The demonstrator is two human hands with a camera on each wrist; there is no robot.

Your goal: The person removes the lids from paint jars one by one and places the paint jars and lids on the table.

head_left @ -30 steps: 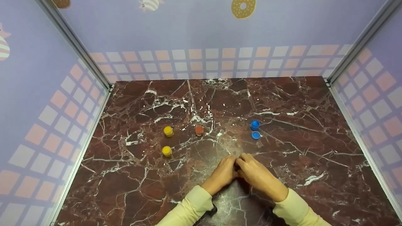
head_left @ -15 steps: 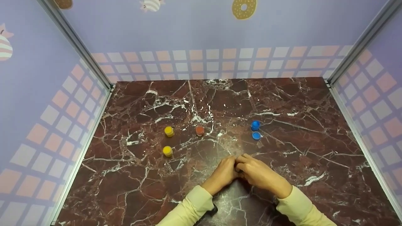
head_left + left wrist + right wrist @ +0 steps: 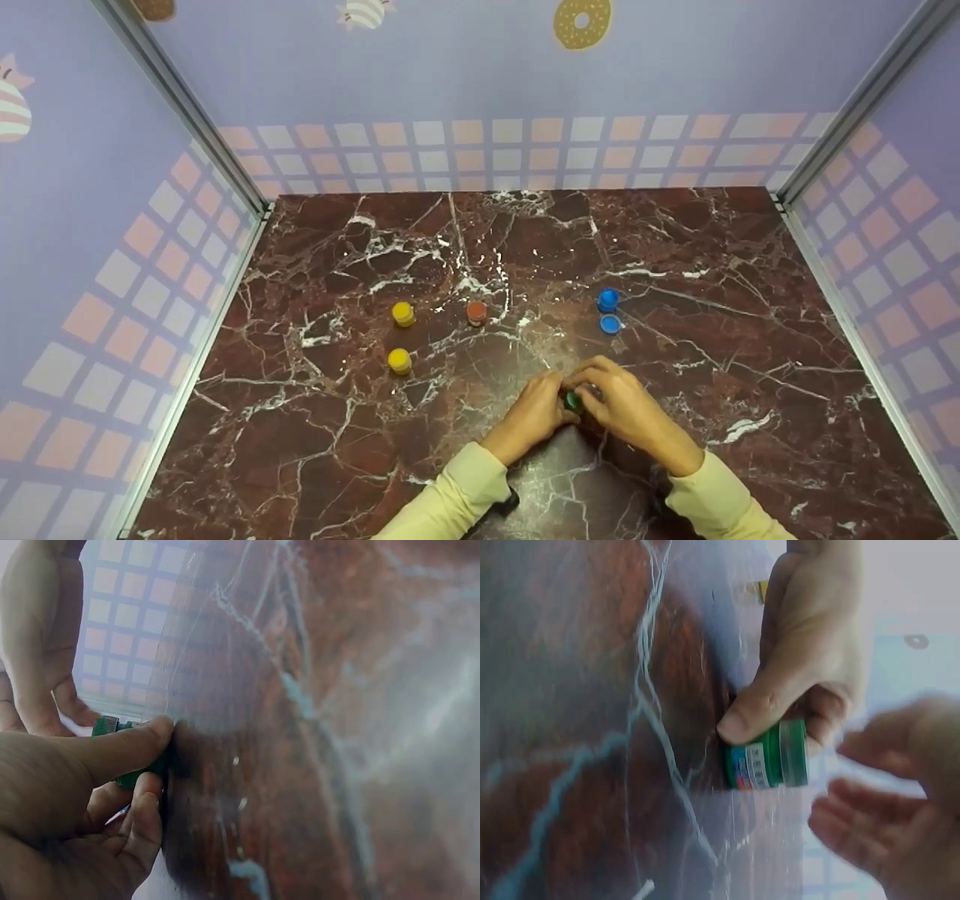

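Observation:
A small green paint jar (image 3: 572, 401) with a ridged lid and a printed label stands on the table between both hands. My left hand (image 3: 536, 409) grips its body low down, thumb on one side and fingers on the other. The right wrist view shows the jar (image 3: 761, 765) upright with its green lid (image 3: 793, 754) on. Just over the lid is my right hand (image 3: 626, 405), thumb and fingers spread apart and holding nothing. In the right wrist view, a small gap separates the blurred right hand (image 3: 900, 802) from the lid.
Farther back on the right stand a blue jar (image 3: 608, 301) that looks uncapped and a blue lid (image 3: 610, 324) in front of it. An orange-red jar (image 3: 476, 313) is near the middle. Two yellow jars (image 3: 403, 314) stand to the left. Patterned walls (image 3: 480, 82) enclose the marbled table.
My right hand's fingers have come away from the jar's top and spread, so the green lid now shows from above. My left hand has stayed in place around the jar.

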